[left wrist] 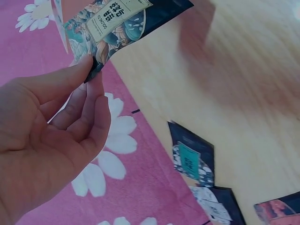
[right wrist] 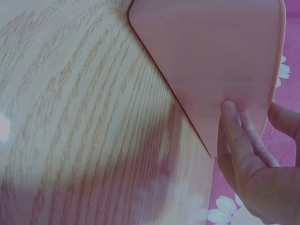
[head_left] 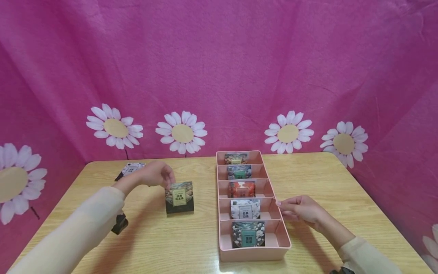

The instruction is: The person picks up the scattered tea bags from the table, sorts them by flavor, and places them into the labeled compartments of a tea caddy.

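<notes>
In the head view my left hand (head_left: 157, 176) pinches a tea sachet (head_left: 179, 198) by its top left corner, left of the pink divided box. The sachet is dark with a yellow label and a landscape print; the left wrist view shows thumb and fingertips on its corner. My right hand (head_left: 303, 211) holds the right wall of the pink box (head_left: 253, 255), thumb at the rim and fingers against the outside. Each compartment of the box holds an upright sachet; the nearest sachet (head_left: 248, 234) has a green label and white flowers, and behind it stands a white sachet (head_left: 245, 209).
More sachets lie on the table at the back left: a green-labelled sachet (left wrist: 190, 157), a pale sachet (left wrist: 216, 204) and a reddish sachet (left wrist: 280, 211). The wooden table (head_left: 318, 175) ends at a pink curtain (head_left: 212, 76) with daisies.
</notes>
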The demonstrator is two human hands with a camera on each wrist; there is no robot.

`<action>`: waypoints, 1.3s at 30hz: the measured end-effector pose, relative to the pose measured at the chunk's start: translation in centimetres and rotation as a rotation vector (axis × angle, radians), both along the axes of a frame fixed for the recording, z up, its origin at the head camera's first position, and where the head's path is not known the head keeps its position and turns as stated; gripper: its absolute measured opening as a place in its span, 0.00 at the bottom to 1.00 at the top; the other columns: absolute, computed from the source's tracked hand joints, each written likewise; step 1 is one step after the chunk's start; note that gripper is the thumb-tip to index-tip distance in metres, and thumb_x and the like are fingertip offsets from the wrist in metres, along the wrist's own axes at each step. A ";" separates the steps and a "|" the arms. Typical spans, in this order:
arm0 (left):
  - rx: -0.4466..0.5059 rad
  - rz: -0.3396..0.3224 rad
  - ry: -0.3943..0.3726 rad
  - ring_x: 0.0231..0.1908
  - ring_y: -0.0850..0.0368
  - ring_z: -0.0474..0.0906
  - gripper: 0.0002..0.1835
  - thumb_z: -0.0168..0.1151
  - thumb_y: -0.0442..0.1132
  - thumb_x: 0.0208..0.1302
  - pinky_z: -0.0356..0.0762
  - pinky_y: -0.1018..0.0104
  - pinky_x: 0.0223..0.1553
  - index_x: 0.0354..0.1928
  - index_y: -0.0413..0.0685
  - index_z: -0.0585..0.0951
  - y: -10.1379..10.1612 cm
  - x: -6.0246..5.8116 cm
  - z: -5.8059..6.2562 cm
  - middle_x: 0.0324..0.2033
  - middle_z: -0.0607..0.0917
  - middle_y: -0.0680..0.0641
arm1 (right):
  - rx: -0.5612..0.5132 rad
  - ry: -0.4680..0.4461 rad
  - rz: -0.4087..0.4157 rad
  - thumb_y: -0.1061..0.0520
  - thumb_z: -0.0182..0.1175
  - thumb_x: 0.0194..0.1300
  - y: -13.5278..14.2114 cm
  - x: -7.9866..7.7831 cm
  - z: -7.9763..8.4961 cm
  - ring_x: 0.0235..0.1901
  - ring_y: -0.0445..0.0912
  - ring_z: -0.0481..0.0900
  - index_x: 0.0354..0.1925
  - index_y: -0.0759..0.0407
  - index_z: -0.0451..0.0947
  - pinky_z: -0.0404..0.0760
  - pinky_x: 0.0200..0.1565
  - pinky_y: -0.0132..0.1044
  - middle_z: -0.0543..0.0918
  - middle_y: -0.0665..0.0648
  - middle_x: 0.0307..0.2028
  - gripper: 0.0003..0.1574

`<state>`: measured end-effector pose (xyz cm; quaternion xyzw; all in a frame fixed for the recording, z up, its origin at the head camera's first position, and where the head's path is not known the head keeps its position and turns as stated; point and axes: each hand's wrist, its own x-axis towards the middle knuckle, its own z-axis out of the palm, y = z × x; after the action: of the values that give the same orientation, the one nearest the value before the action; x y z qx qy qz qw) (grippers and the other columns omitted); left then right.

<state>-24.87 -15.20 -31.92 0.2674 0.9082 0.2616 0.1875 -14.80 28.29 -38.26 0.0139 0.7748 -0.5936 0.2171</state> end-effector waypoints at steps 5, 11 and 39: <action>-0.035 0.015 0.016 0.30 0.62 0.81 0.04 0.66 0.26 0.53 0.81 0.68 0.36 0.31 0.38 0.83 0.9 -0.6 0.8 0.28 0.88 0.44 | -0.004 0.009 0.008 0.53 0.59 0.67 -0.1 -0.1 0.0 0.36 0.35 0.85 0.52 0.84 0.71 0.84 0.44 0.34 0.88 0.58 0.40 0.32; -0.029 -0.014 0.044 0.30 0.62 0.81 0.04 0.67 0.26 0.52 0.78 0.70 0.35 0.32 0.37 0.84 2.0 -1.3 1.5 0.28 0.88 0.43 | -0.015 0.000 0.004 0.54 0.59 0.66 -0.1 -0.2 0.1 0.34 0.36 0.85 0.51 0.84 0.72 0.85 0.43 0.35 0.89 0.56 0.36 0.30; 0.035 0.052 0.106 0.34 0.58 0.82 0.05 0.63 0.26 0.56 0.78 0.63 0.45 0.35 0.38 0.83 4.0 -3.1 6.9 0.31 0.87 0.44 | -0.028 -0.029 0.009 0.55 0.59 0.66 -0.1 -0.2 0.3 0.35 0.37 0.86 0.50 0.84 0.72 0.85 0.43 0.35 0.88 0.59 0.38 0.29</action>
<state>-27.99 -11.19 -25.03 0.2602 0.9189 0.2677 0.1276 -15.00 28.14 -37.92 0.0161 0.7631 -0.6033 0.2312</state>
